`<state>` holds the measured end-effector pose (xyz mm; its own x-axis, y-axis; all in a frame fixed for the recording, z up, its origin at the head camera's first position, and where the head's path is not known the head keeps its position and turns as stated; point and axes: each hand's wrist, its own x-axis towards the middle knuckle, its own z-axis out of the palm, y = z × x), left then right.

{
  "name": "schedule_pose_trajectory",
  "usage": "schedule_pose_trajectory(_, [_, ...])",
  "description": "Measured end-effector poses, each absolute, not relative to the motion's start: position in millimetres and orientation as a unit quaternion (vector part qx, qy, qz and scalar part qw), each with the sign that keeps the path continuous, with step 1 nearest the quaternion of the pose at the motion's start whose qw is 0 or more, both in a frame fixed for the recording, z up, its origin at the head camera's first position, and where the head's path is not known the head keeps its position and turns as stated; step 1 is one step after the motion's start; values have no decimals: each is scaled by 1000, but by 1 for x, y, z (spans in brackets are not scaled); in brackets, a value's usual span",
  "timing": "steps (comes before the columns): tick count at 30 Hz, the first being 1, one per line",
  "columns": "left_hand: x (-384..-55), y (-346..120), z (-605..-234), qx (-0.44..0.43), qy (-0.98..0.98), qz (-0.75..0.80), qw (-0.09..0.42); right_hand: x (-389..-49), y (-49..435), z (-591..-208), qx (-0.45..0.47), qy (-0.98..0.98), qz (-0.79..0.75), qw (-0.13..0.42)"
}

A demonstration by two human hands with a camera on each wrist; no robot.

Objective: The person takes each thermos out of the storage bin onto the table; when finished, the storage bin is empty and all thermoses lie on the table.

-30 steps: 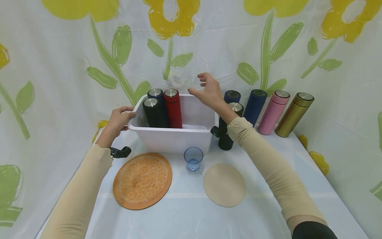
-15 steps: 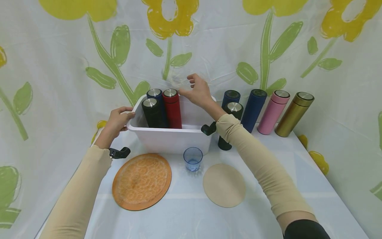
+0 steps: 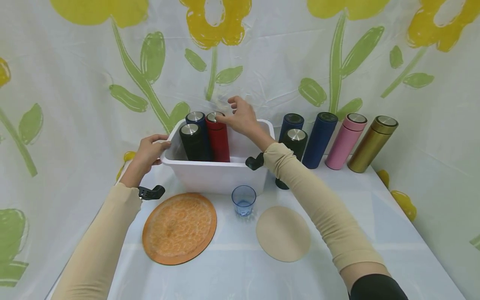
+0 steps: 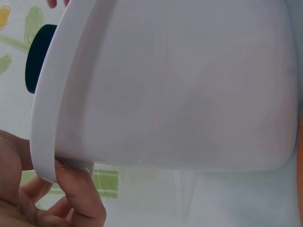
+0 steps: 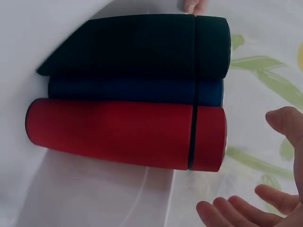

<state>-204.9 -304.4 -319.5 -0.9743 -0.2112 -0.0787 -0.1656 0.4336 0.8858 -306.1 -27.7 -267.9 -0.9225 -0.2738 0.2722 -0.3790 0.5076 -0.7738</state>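
Observation:
In the head view a white plastic tub (image 3: 221,177) stands on the table with three thermos bottles in its left half. These are a red thermos (image 3: 219,143), a dark green thermos (image 3: 195,146) and a blue thermos (image 3: 196,118) behind. My left hand (image 3: 148,152) grips the tub's left rim, thumb and fingers on either side of it in the left wrist view. My right hand (image 3: 241,118) hovers over the tub near the red thermos's cap, thumb spread from the fingers. In the right wrist view that hand (image 5: 279,189) is apart from the bottles.
Right of the tub stand two blue thermoses (image 3: 320,139), a dark one (image 3: 295,143) partly behind my forearm, a pink thermos (image 3: 346,141) and a gold thermos (image 3: 373,143). In front lie a pizza-patterned round mat (image 3: 180,229), a blue glass (image 3: 243,202) and a beige disc (image 3: 283,233).
My right hand has moved left across the tub and slightly down, to the red thermos's cap. The left hand keeps its hold on the rim, and the bottles stay put.

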Motion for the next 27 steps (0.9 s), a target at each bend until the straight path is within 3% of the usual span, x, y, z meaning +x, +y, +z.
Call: schedule_pose_trajectory(27, [-205, -306, -320, 110, -843, -526, 28, -308, -52, -272, 219, -885, 408, 43])
